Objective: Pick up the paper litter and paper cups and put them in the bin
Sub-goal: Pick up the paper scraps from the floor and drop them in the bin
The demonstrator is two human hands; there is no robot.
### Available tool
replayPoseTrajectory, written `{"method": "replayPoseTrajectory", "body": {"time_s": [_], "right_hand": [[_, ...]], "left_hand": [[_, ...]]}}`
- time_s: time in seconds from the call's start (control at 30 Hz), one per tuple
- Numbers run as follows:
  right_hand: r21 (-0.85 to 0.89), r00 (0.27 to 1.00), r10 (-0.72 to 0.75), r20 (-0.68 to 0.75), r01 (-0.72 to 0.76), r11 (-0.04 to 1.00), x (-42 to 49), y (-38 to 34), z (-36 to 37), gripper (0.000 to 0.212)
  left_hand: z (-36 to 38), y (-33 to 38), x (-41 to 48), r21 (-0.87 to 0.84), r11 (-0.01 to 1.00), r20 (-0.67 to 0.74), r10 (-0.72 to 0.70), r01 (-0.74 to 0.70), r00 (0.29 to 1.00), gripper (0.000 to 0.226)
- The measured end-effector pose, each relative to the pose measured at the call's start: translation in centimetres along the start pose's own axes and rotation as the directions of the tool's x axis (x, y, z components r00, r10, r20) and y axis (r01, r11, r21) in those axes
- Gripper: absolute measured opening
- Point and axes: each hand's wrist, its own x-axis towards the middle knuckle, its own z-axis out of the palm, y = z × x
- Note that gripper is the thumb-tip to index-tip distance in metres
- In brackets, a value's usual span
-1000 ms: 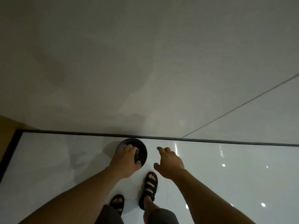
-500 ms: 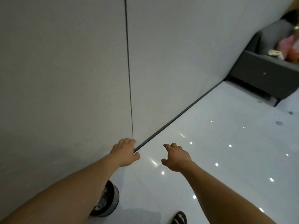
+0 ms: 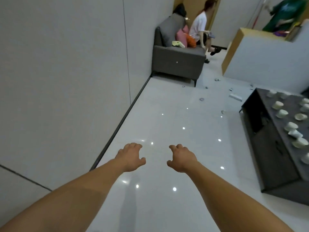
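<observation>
Both hands empty, held out over the floor.
The left hand (image 3: 132, 156) and right hand (image 3: 181, 158) hang palm-down with fingers loosely curled, gripping nothing, above a glossy white floor (image 3: 167, 114). Paper litter (image 3: 202, 99) lies scattered on the floor at 1 o'clock, near a grey sofa (image 3: 177, 62) at 12 o'clock. Paper cups (image 3: 282, 113) stand on a dark low table (image 3: 267, 148) at 2 o'clock.
</observation>
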Motion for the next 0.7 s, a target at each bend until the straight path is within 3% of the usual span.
{"method": "replayPoseTrajectory", "body": {"time_s": [0.3, 0.7], "right_hand": [[0.079, 0.974, 0.225, 0.015, -0.225, 0.971, 9.4, 10.3, -4.4, 0.069], [0.256, 0.838, 0.546, 0.016, -0.531, 0.808, 20.7, 23.3, -12.3, 0.069]], "left_hand": [[-3.2, 7.5, 17.9, 0.08, 0.981, 0.07, 0.171, -0.177, 0.983, 0.069], [-9.7, 20.7, 40.5, 0.143, 0.869, 0.165, 0.45, -0.473, 0.878, 0.065]]}}
